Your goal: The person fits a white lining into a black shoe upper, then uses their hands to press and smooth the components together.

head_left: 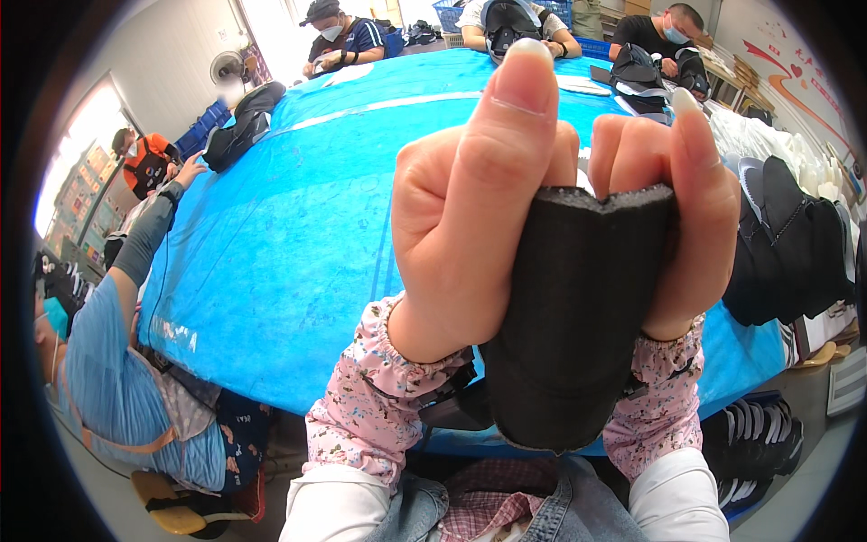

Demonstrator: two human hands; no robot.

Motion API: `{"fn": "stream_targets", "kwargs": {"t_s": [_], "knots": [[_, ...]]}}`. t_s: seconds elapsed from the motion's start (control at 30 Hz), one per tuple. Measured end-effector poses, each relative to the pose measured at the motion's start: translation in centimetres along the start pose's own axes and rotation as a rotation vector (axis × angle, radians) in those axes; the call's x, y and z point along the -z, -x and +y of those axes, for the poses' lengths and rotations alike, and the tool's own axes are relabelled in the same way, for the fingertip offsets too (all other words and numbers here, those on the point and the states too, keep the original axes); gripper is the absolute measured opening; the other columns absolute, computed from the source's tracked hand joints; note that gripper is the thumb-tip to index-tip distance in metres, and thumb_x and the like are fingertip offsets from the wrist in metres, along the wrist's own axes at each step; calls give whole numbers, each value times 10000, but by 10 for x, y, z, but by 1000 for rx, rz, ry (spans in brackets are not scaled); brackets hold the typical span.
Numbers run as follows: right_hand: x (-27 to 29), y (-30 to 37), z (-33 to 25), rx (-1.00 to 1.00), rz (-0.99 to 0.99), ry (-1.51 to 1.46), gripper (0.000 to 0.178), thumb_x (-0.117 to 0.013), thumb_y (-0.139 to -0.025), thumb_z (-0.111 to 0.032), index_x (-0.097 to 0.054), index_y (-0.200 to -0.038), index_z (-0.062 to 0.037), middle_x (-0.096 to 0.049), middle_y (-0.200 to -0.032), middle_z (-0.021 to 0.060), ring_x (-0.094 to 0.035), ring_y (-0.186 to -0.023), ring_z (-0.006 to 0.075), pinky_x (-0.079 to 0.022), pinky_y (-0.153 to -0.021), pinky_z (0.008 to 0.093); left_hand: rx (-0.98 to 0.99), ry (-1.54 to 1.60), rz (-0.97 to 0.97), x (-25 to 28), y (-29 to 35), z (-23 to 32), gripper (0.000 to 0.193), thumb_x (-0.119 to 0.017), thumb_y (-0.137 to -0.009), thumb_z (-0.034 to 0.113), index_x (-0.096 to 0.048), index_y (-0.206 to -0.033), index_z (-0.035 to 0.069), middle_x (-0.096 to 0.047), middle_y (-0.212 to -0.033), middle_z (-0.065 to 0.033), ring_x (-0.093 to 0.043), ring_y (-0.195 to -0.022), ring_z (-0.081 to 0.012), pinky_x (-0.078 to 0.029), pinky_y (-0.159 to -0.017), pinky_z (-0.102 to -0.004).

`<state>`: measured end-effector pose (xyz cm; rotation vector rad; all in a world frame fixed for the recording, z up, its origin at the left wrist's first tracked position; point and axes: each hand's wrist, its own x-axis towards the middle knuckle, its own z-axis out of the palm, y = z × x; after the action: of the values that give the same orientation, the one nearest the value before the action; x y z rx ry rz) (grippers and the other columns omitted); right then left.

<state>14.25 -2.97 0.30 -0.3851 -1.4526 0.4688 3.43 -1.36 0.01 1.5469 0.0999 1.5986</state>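
Observation:
Raised close in front of me is a black, curved, padded piece, which looks like a shoe tongue. Its top edge is raw, with grey foam showing, and its rounded end hangs down. My left hand is closed on the upper left side, thumb pointing up. On the upper right side my right hand grips the same piece, its thumb up as well. Some fingertips are hidden behind the piece. Pink floral sleeve covers are on both my forearms.
A blue-covered table spreads ahead. Black shoe uppers and white pieces are piled at right. At left, a co-worker in blue reaches toward black uppers. More people sit across the table. Shoes stand lower right.

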Motion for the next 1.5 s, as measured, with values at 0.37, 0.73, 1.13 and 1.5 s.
{"fn": "stream_targets", "kwargs": {"t_s": [0.37, 0.73, 1.13, 1.5], "knots": [[3, 0, 2, 12, -4, -11, 434, -363, -912, -278, -354, -531, -70, -321, -494, 23, -289, -480, 149, -231, -479, 300, 4, -26, 10, -1, 0, 0, 536, -313, -910, 409, -220, -466, 123, -244, -443, -3, -246, -445, -115, -216, -431, -280], [4, 0, 4, 18, -23, -16, 388, -367, -910, -275, -435, -597, -56, -320, -496, 18, -289, -485, 148, -232, -481, 297, -30, -17, 7, 1, 0, -1, 528, -334, -910, 392, -222, -469, 125, -240, -440, 2, -240, -443, -115, -218, -427, -278], [11, -1, 10, 68, -123, -57, 349, -368, -911, -281, -545, -736, -36, -331, -505, 16, -288, -485, 147, -232, -480, 293, -60, -4, 22, 1, 1, -4, 491, -343, -914, 372, -295, -496, 120, -250, -445, 16, -243, -449, -111, -222, -428, -277], [4, -1, 3, 8, -35, -15, 417, -363, -908, -294, -408, -570, -54, -325, -494, 21, -292, -481, 148, -228, -475, 292, -57, 6, 11, 2, 0, -3, 490, -341, -917, 373, -310, -499, 119, -258, -442, 13, -240, -441, -110, -219, -420, -270]]}}
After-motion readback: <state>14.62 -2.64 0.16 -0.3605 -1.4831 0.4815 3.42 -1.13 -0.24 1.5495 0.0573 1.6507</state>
